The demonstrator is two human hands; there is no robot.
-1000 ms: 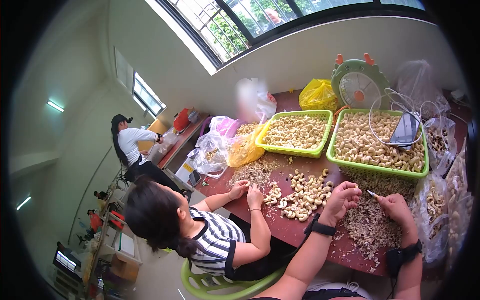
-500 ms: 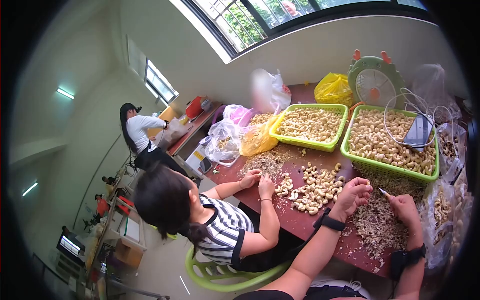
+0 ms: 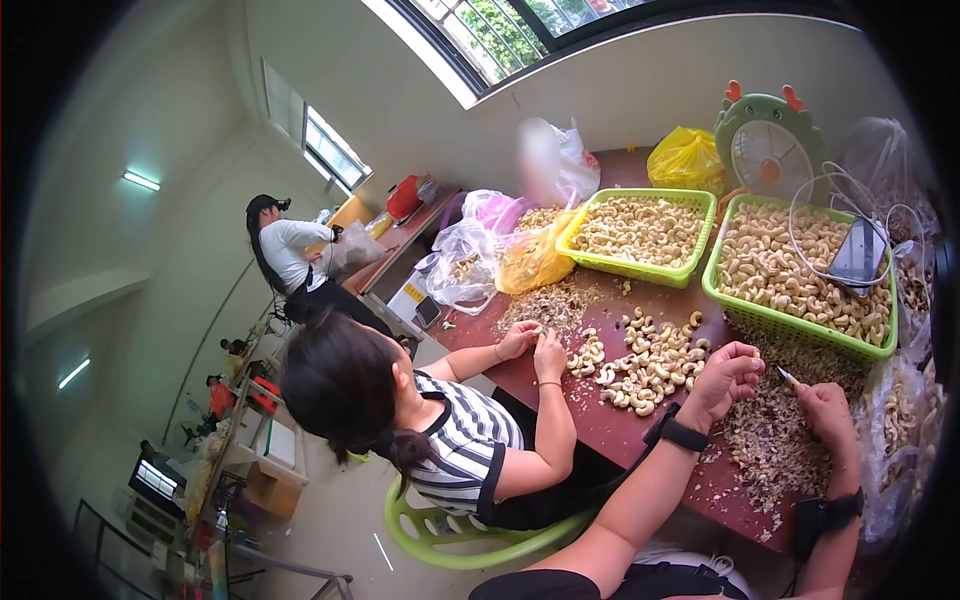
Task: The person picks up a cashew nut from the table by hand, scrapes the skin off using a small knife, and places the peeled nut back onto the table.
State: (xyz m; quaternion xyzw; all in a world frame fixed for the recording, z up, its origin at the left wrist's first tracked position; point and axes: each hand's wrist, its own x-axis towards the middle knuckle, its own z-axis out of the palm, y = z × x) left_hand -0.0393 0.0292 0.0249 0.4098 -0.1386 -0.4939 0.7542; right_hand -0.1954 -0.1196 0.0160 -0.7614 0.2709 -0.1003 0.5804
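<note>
My left hand (image 3: 726, 382) is closed in a pinch, with a small pale bit of a cashew nut (image 3: 756, 354) showing at the fingertips. In my right hand (image 3: 828, 412) is a small knife (image 3: 790, 379), its short pointed blade aimed up and left toward the left fingertips, a little apart from them. Below both hands lies a heap of brown skin scraps (image 3: 768, 440) on the dark red table (image 3: 640, 460). Left of my left hand, a loose pile of pale cashews (image 3: 650, 365) is spread on the tabletop.
Two green baskets of cashews (image 3: 710, 285) (image 3: 568, 248) stand at the back, a phone (image 3: 858, 255) with a white cable on the right one. A fan (image 3: 770, 150) and plastic bags (image 3: 885, 440) are around them. A co-worker in stripes (image 3: 470, 440) sits left, hands over nuts.
The view has shifted slightly, so the whole scene sits a little further right. My hands keep nearly the same pose, with the knife still by the left fingertips.
</note>
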